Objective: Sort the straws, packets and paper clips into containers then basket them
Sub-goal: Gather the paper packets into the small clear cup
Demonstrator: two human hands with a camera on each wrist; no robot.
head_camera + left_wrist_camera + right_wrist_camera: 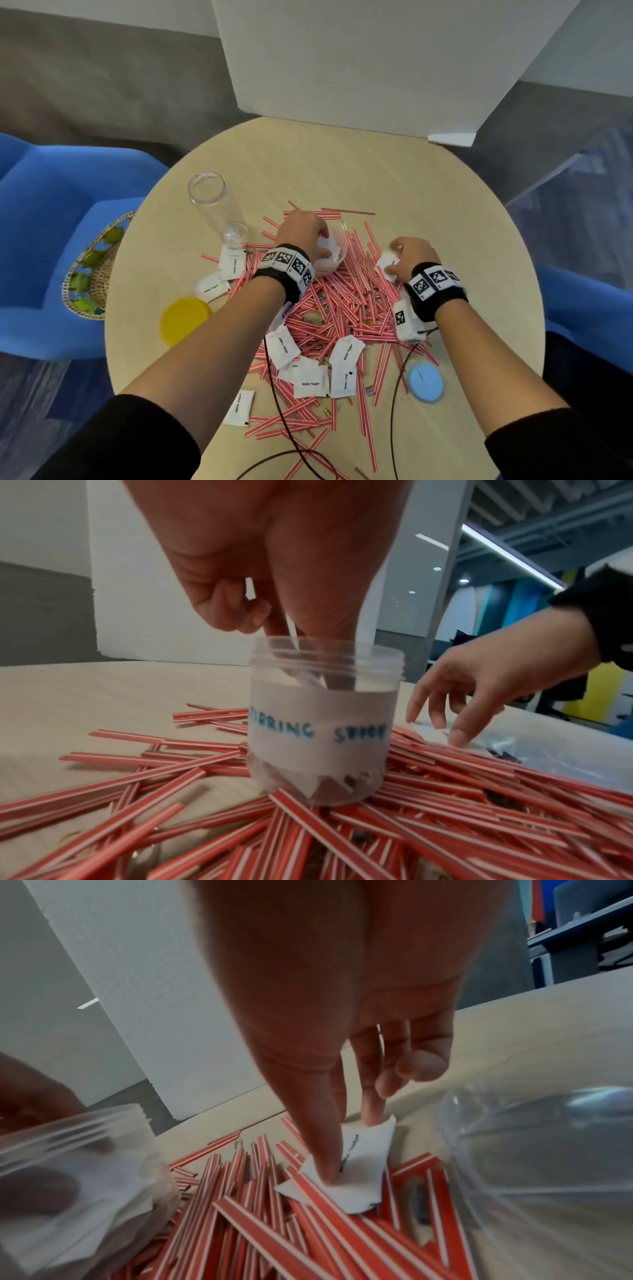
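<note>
Red-and-white straws lie in a heap at the middle of the round table, with white sugar packets scattered on and around them. A short clear jar with a hand-lettered label stands on the heap and holds packets. My left hand reaches into its mouth, fingers pinching packets; in the head view the left hand covers the jar. My right hand pinches a single packet lying on the straws, right of the jar. A paper clip lies behind the jar.
A tall clear jar stands at the back left, a yellow lid at the front left, a blue lid at the front right. A woven basket sits on the blue chair to the left. Clear plastic curves close beside my right hand.
</note>
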